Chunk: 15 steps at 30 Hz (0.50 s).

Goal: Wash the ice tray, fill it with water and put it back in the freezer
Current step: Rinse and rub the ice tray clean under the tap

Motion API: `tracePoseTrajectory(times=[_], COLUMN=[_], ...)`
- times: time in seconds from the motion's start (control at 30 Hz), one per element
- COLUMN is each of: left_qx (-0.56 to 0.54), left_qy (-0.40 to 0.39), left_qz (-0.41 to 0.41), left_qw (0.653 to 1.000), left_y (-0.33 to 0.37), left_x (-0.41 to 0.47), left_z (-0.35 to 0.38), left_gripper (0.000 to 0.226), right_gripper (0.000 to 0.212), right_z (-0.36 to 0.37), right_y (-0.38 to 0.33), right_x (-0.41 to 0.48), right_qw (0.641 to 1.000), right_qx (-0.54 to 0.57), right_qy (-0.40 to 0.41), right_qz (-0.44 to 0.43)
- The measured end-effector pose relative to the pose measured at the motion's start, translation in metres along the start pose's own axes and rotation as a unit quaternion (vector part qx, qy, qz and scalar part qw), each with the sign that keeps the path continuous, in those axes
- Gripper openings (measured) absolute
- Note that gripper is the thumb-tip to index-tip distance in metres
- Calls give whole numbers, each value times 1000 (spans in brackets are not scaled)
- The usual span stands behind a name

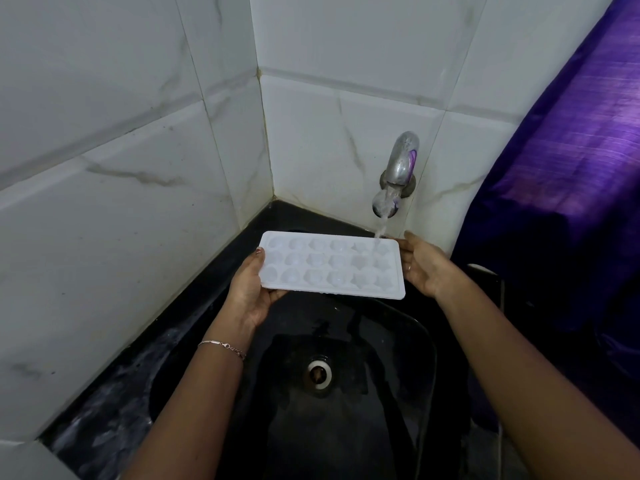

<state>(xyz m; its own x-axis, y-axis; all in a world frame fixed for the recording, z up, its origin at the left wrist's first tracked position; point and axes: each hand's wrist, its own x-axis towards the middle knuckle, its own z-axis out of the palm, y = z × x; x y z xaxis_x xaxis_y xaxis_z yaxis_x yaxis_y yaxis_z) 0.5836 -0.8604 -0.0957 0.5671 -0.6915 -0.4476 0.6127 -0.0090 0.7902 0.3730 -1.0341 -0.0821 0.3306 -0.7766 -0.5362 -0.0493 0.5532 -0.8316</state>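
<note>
The ice tray [332, 265] is over the sink [429, 344], under the running tap [398, 171]; the left hand [251, 292] pinches its edge, the right hand [424, 266] lies spread beside it. Washing or filling seems begun; the freezer step is left

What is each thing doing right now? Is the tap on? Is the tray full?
tap: on, running.
water: pouring onto the tray's far right corner.
ice tray: held over the sink, cups facing up; how full it is cannot be told.
left hand: grips the tray's left end, thumb on top.
right hand: open, at the tray's right end.
sink: wet, not filled.
</note>
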Motion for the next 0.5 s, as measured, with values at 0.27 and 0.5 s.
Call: tracePoseTrajectory(times=[0.27,0.5], left_qx=[-4,-10], left_qy=[7,23], left_qz=[-2,5], left_qw=[1000,1000], left_y=[2,5], left_x=[-1,-3], left_z=[-6,-12], left_gripper=[25,20], right_gripper=[25,23], right_z=[6,14], right_y=[20,21], right_x=[-8,-12], right_qw=[999,998], right_qx=[18,10], right_qy=[-16,-21], right_qz=[-41,-50])
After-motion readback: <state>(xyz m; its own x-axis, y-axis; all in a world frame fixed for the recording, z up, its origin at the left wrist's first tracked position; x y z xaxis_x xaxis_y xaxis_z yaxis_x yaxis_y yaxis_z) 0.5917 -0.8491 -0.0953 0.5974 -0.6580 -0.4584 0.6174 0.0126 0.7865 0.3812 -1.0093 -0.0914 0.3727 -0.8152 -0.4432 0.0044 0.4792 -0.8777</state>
